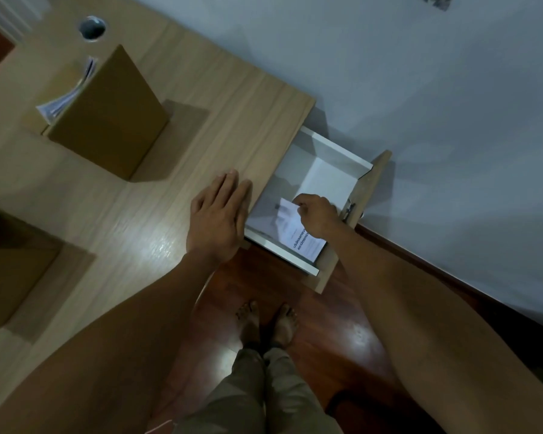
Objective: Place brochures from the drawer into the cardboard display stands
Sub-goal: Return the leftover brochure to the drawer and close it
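The white drawer [333, 151] stands pulled out from under the desk's right end. Inside it lies a white brochure [298, 233] with dark print. My right hand [315, 214] is down in the drawer, fingers pinched on the brochure's far edge. My left hand [218, 219] rests flat and open on the desk by the drawer's edge. A brown cardboard display stand [113, 120] sits on the desk at the upper left, with several brochures [65, 100] leaning in its far side. A second cardboard stand [10, 270] shows at the left edge, partly cut off.
The light wooden desk [157, 220] has a round cable hole [92, 28] near its back. A pale wall [420, 89] runs along the right. Below are a dark red wooden floor [336, 324] and my bare feet [267, 321].
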A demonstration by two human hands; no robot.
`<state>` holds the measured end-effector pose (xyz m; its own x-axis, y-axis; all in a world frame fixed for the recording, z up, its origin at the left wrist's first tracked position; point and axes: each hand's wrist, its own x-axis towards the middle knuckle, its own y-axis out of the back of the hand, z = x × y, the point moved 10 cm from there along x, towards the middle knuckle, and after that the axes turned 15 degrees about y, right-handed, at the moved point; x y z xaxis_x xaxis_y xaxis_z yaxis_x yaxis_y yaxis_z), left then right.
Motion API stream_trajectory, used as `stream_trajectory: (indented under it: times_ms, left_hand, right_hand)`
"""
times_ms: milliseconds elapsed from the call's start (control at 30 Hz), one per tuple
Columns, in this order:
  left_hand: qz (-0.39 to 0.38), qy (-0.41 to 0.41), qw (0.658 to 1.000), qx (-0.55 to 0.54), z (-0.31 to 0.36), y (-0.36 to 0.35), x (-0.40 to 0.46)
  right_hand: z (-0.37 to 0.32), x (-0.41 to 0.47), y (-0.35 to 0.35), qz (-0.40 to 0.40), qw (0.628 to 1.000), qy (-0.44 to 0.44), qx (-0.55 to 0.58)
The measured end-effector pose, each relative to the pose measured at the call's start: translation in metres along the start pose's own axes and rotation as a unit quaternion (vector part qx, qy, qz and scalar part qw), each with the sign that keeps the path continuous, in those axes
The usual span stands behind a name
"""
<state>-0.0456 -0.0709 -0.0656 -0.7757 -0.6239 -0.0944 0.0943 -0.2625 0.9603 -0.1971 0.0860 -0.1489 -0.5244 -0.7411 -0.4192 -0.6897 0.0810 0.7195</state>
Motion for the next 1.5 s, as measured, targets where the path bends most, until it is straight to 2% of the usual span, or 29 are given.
stream_trajectory:
  times_ms: [400, 600, 733, 833, 900, 933, 1000, 1100, 1167, 1200, 1300, 1367, 1500]
  left_hand:
    - [0.009, 0.001, 1.000, -0.007, 0.000, 0.002, 0.001]
    - [0.007, 0.007, 1.000, -0.018, 0.000, 0.002, 0.001]
    - [0.005, 0.009, 1.000, -0.023, 0.000, 0.003, 0.001]
    - [0.000, 0.013, 1.000, -0.022, -0.002, 0.002, 0.001]
    - [-0.002, 0.015, 1.000, -0.025, -0.002, 0.002, 0.001]
    - [-0.002, 0.014, 1.000, -0.026, -0.001, 0.003, 0.001]
    - [-0.002, 0.009, 1.000, -0.024, 0.001, 0.004, 0.000]
    - [-0.015, 0.014, 0.999, -0.031, -0.001, 0.002, 0.000]
    - [-0.024, 0.019, 0.998, -0.055, -0.001, 0.004, 0.001]
    - [-0.027, 0.021, 0.997, -0.072, -0.001, 0.006, 0.001]
    - [-0.027, 0.044, 0.994, -0.097, -0.005, 0.015, 0.004]
    - [-0.018, 0.058, 0.995, -0.074, -0.010, 0.020, 0.005]
    - [-0.019, 0.057, 0.997, -0.044, -0.017, 0.018, 0.005]
  right_hand:
    - [-0.003, -0.002, -0.012, -0.043, 0.991, 0.044, -0.118]
    - [-0.019, -0.009, -0.014, -0.063, 0.975, 0.066, -0.204]
    - [-0.024, -0.013, -0.017, -0.079, 0.972, 0.057, -0.214]
    - [-0.022, -0.015, -0.022, -0.108, 0.977, 0.047, -0.177]
    - [-0.023, -0.020, -0.012, -0.063, 0.991, 0.041, -0.113]
    - [-0.024, -0.025, -0.002, -0.014, 0.996, 0.039, -0.075]
    - [-0.028, -0.043, 0.028, 0.140, 0.989, 0.048, -0.030]
    - [-0.017, -0.089, 0.065, 0.363, 0.931, 0.012, -0.019]
    - [0.009, -0.116, 0.064, 0.433, 0.896, -0.066, 0.074]
    - [0.025, -0.124, 0.056, 0.438, 0.878, -0.112, 0.160]
    - [0.055, -0.132, 0.015, 0.375, 0.815, -0.232, 0.377]
    - [0.054, -0.133, 0.007, 0.358, 0.802, -0.231, 0.419]
    - [0.045, -0.123, 0.005, 0.359, 0.803, -0.205, 0.428]
